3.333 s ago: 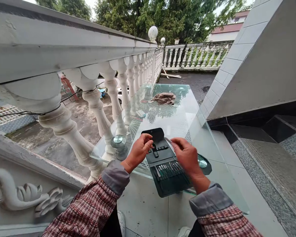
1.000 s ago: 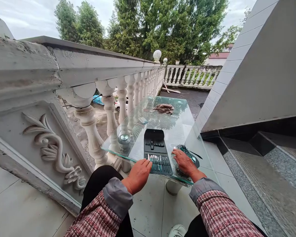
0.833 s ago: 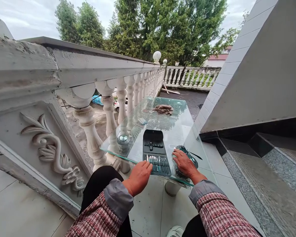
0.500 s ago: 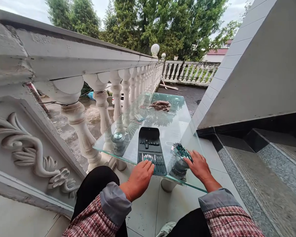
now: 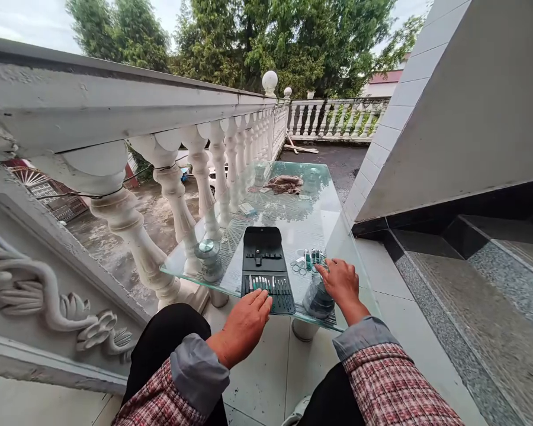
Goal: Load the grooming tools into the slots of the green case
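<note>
An open black zip-style tool case (image 5: 263,245) lies on the glass tabletop (image 5: 302,219), with a row of slim metal tools (image 5: 269,293) in its lower half. My left hand (image 5: 244,325) rests palm down on the case's near edge, fingers touching the tools and holding nothing. My right hand (image 5: 342,284) hovers just right of a small cluster of green-handled scissors (image 5: 310,259), which lie on the bare glass. It holds nothing, and its fingers are apart.
A white baluster railing runs along the left, and a tiled wall and stone steps lie to the right. Farther along the glass lie a crumpled brown cloth (image 5: 284,184) and a small pale box (image 5: 247,208). Round metal table supports (image 5: 209,259) stand under the glass.
My right hand has lifted off the green-handled scissors, which lie uncovered on the glass to its left. My left hand stays on the case, and the view has tilted slightly.
</note>
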`<state>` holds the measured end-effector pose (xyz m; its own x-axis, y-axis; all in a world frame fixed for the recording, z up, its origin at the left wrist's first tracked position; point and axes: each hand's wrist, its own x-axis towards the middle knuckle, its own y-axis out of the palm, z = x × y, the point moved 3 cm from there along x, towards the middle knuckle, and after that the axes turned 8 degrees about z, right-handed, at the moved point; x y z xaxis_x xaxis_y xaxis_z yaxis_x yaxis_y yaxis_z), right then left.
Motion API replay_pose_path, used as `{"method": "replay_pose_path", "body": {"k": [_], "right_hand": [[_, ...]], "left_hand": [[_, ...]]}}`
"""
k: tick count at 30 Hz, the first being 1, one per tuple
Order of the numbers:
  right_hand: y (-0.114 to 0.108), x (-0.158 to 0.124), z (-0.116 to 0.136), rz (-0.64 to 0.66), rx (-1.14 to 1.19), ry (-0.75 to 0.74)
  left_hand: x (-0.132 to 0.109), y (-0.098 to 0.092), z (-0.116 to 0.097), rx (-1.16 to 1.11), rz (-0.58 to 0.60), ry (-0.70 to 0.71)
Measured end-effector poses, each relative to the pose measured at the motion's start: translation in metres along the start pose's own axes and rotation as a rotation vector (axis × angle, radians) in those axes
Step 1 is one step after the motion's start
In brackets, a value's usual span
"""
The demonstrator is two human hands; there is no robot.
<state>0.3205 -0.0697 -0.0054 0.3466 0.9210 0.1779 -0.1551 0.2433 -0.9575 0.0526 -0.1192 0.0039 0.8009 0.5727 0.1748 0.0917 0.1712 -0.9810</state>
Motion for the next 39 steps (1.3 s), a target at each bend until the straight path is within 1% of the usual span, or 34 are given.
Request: {"method": "replay_pose_path", "body": {"k": [2,4,5,8,11,14,17,21,24,27,30,32,35,39], "right_hand": [[-0.005,0.0,0.005,-0.059,0.058,-0.022],[-0.008,-0.002,0.014,-0.094,0.124,-0.126],[-0.008,-0.004,0.021,-0.089,0.151,-0.198],[-0.001,-0.012,0.044,0.0,0.181,-0.396],[0.009,-0.019,0.06,0.068,0.171,-0.49],[0.015,-0.019,0.06,0.069,0.161,-0.49],[0.018,-0.013,0.052,0.048,0.154,-0.456],[0.02,-0.008,0.041,0.003,0.141,-0.387],[0.02,-0.007,0.043,-0.031,0.134,-0.365],[0.02,-0.008,0.058,-0.039,0.124,-0.394],[0.021,-0.009,0.076,-0.01,0.099,-0.443],[0.021,-0.01,0.083,0.01,0.085,-0.464],[0.022,-0.01,0.083,0.03,0.08,-0.498],[0.023,-0.012,0.069,0.049,0.08,-0.539]], "left_hand": [[-0.001,-0.002,0.0,-0.001,-0.008,-0.011],[-0.001,-0.003,0.0,0.005,-0.022,-0.017],[-0.001,-0.003,-0.001,0.008,-0.028,-0.018],[0.0,-0.003,-0.002,0.016,-0.036,-0.007],[0.0,-0.001,-0.002,0.023,-0.041,0.007],[-0.001,0.0,-0.001,0.025,-0.05,0.011],[-0.003,-0.001,-0.001,0.024,-0.072,0.012],[-0.005,-0.004,-0.001,0.05,-0.135,0.037],[-0.005,-0.004,-0.001,0.064,-0.161,0.044],[-0.004,-0.002,-0.001,0.068,-0.169,0.039],[-0.004,0.001,0.0,0.067,-0.155,0.024],[-0.004,0.003,0.002,0.073,-0.149,0.016],[-0.005,0.005,0.004,0.071,-0.135,0.002],[-0.006,0.005,0.004,0.044,-0.114,0.004]]}}
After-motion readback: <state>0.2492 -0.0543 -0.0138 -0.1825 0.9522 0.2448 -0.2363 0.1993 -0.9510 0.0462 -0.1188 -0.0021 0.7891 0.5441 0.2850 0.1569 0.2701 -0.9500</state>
